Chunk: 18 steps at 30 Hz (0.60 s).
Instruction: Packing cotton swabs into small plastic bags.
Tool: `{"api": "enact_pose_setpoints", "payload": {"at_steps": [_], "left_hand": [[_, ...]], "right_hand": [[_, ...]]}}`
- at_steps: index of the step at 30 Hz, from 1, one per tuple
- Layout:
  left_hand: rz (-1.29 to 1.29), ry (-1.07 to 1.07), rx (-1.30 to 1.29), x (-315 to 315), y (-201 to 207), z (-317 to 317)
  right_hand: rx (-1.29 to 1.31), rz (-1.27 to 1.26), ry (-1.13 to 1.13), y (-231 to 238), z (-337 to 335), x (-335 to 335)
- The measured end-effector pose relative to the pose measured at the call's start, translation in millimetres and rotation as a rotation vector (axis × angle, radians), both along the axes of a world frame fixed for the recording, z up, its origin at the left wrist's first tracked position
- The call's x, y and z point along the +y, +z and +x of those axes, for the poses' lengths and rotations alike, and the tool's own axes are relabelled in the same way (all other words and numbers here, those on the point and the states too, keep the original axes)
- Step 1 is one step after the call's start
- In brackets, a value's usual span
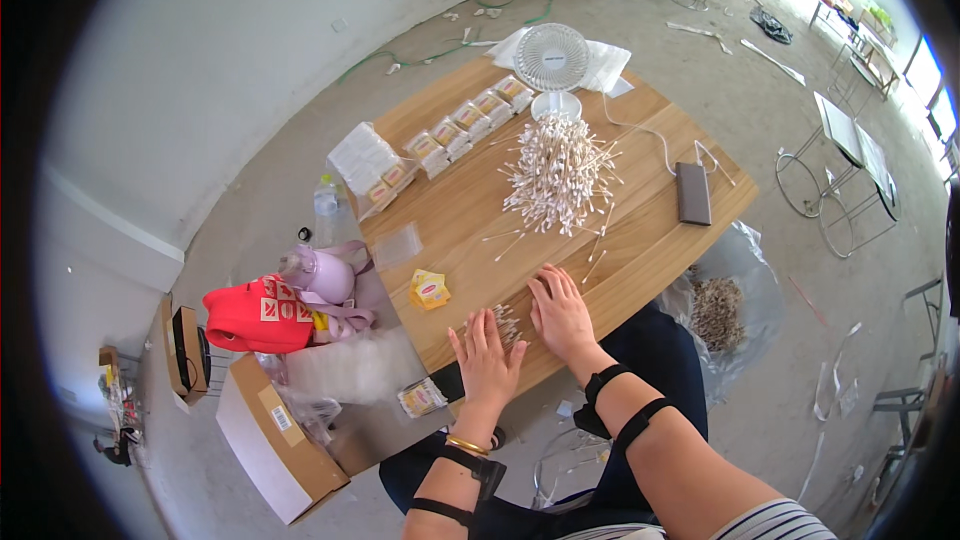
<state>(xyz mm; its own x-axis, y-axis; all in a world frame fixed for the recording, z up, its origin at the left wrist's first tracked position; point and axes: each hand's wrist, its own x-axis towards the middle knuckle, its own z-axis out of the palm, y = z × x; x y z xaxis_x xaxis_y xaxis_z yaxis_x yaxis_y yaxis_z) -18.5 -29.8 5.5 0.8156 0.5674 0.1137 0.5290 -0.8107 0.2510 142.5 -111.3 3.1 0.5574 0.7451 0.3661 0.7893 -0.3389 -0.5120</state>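
At the table's near edge a small bundle of cotton swabs (506, 324) lies between my hands. My left hand (487, 368) rests beside it with fingers stretched out, touching its left side; part of the bundle is hidden there. To the right, my right hand (563, 315) lies palm down on the wood, fingers extended and a little bent, holding nothing I can see. Farther back rises a big loose heap of cotton swabs (558, 178), with a few strays around it. Yellow printed cards (430, 288) lie left of my hands, near a clear plastic sheet (398, 246).
Packed swab boxes (470, 120) line the table's far left side. A white fan (553, 58) stands behind the heap, cabled to a grey power bank (692, 193). Left are a red bag (260, 315), a lilac bottle (322, 275) and a cardboard box (280, 435). A swab-filled plastic bag (745, 260) sits right.
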Motion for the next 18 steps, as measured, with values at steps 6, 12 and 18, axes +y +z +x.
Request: {"api": "enact_pose_setpoints", "payload": {"at_steps": [6,12,18], "left_hand": [[-0.145,0.081,-0.177,3.3,0.8,-13.5],[-0.453,0.234,-0.598,12.6,-7.4,-17.2],[-0.625,0.119,-0.740,14.4,-24.4,7.6]], "right_hand": [[-0.007,0.003,0.007,-0.6,1.3,-0.2],[0.541,0.215,0.079,7.7,0.9,3.0],[0.636,0.222,0.283,-0.6,-42.8,43.0]]}}
